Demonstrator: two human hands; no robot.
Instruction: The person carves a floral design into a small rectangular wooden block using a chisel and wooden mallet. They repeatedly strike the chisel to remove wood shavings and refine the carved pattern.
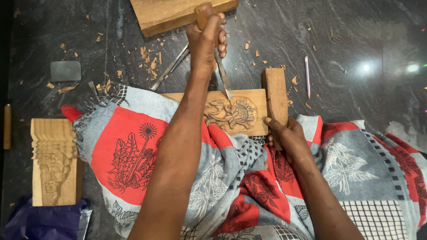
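My left hand (207,40) is closed around the wooden handle of a chisel (223,75). Its steel blade slants down, and the tip rests on the top edge of a flower carving in a flat wooden panel (242,113). The panel lies across my lap on a red and grey patterned cloth (133,151). My right hand (287,135) grips the lower end of a thick wooden block (275,91), which stands upright at the panel's right end. My left forearm hides part of the panel.
On the dark stone floor (356,35) lie a plain wooden board (173,15), two loose metal tools (171,66), a purple pencil (307,75), a grey stone (65,70), scattered wood chips, a carved wooden bracket (53,160) and a purple bag (40,222).
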